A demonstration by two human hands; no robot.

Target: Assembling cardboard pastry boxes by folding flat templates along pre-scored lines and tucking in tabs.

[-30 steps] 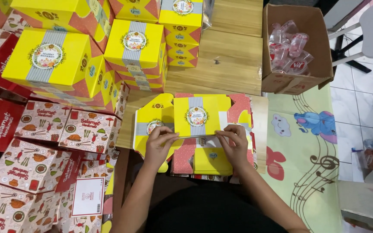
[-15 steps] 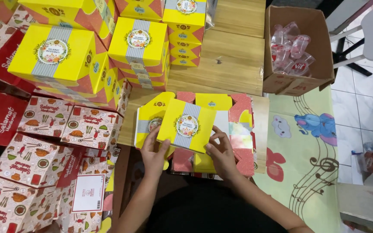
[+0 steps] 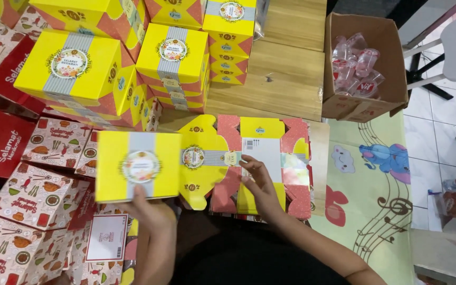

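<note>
My left hand (image 3: 151, 207) holds a folded yellow box (image 3: 138, 165) with a grey stripe and a round flowered label, lifted to the left over the red and white boxes. My right hand (image 3: 259, 184) rests flat on a stack of unfolded yellow and coral box blanks (image 3: 262, 142) lying in front of me, fingers touching the white panel of the top sheet. Behind them stand piles of finished yellow boxes (image 3: 172, 53) on the wooden table (image 3: 286, 79).
Red and white patterned boxes (image 3: 27, 200) crowd the left side. A brown cardboard carton (image 3: 391, 68) with several clear plastic cups stands at the back right. A pale green cartoon mat (image 3: 376, 195) covers the floor on the right, beside white tiles and a chair leg.
The folded yellow box has left the stack of blanks and moved left in my left hand. My right hand let go of it and now lies on the flat blanks.
</note>
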